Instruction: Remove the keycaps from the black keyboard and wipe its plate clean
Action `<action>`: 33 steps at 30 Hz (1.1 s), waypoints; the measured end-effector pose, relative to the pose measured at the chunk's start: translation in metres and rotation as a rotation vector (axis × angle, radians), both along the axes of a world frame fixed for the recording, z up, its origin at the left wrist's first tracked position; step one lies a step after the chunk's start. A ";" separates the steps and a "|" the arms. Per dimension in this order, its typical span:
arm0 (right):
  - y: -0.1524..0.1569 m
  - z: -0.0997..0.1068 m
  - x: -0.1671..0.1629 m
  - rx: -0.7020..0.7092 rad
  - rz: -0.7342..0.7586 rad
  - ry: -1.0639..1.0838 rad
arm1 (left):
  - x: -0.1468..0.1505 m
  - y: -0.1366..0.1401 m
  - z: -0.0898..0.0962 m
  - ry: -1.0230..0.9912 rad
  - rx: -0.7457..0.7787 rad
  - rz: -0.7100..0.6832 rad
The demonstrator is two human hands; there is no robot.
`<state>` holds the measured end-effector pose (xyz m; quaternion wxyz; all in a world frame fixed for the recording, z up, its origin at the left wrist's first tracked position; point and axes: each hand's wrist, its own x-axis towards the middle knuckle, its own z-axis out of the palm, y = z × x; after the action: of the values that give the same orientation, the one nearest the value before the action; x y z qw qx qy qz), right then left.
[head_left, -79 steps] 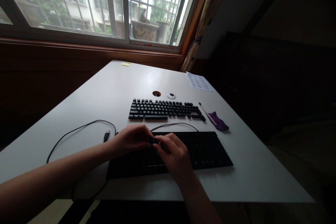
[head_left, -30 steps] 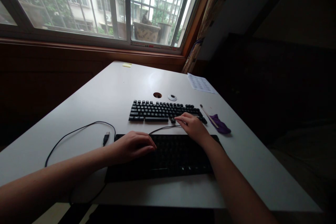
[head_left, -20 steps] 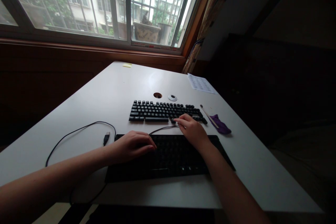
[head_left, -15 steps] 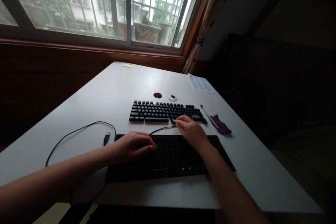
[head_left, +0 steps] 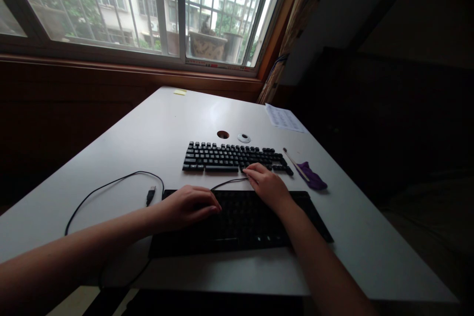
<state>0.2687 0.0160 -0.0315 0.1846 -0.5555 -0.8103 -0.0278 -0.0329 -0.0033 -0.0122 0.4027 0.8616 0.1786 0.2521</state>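
A black keyboard (head_left: 255,222) lies near the front of the table, its surface dark and hard to make out. My left hand (head_left: 190,207) rests palm down over its left part, thumb apart from the loosely bent fingers. Beyond it, several loose-looking black keycaps (head_left: 222,154) stand in keyboard-like rows on the tabletop. My right hand (head_left: 264,185) reaches across the keyboard, thumb and forefinger pinched at a keycap (head_left: 242,169) in the nearest row. A thin dark cable (head_left: 227,182) runs between the two hands behind the keyboard.
A black cable (head_left: 99,187) curls left of the keyboard, with a USB plug (head_left: 150,195). To the right lie a thin stick-like brush (head_left: 296,163) and a purple cloth (head_left: 314,177). Behind are a round hole (head_left: 222,135), a white ring (head_left: 244,138), a printed sheet (head_left: 285,119) and yellow notes (head_left: 180,92).
My right hand's fingertips have shifted slightly left along the nearest row of keycaps. My left hand stays in place on the keyboard.
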 end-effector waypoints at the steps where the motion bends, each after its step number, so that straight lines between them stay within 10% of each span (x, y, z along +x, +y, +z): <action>1: 0.000 0.000 0.000 -0.001 0.002 0.000 | 0.000 0.000 0.000 0.002 0.001 0.000; 22: 0.000 -0.002 -0.001 -0.018 -0.013 -0.002 | 0.002 0.000 0.001 -0.018 0.006 -0.004; 33: -0.032 0.031 -0.003 0.067 -0.032 0.207 | 0.000 0.001 -0.003 -0.042 0.037 0.008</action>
<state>0.2655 -0.0162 -0.0004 0.2854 -0.5616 -0.7766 0.0000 -0.0329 -0.0021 -0.0150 0.3894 0.8627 0.1688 0.2751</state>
